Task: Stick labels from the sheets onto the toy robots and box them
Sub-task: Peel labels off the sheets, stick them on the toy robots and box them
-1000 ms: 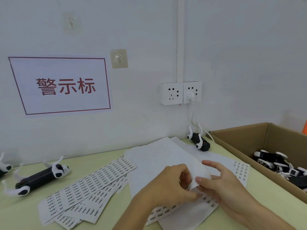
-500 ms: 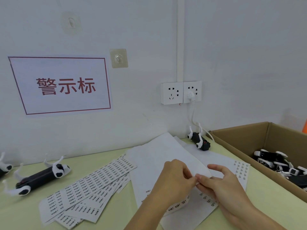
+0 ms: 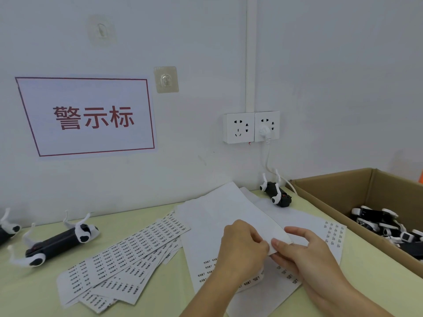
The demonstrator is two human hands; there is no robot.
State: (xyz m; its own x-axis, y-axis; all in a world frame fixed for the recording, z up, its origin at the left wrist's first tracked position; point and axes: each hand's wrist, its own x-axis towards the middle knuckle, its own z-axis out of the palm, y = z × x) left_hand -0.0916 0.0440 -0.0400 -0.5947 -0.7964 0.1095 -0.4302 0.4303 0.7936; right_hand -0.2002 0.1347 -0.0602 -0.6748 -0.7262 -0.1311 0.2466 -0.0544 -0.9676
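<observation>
Fingers pinching label sheet, cardboard box beside

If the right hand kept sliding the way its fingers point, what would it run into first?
The right hand points left toward the left hand, and their fingertips nearly meet over the label sheet that both pinch. It would most likely meet the left hand's fingers first.
</observation>
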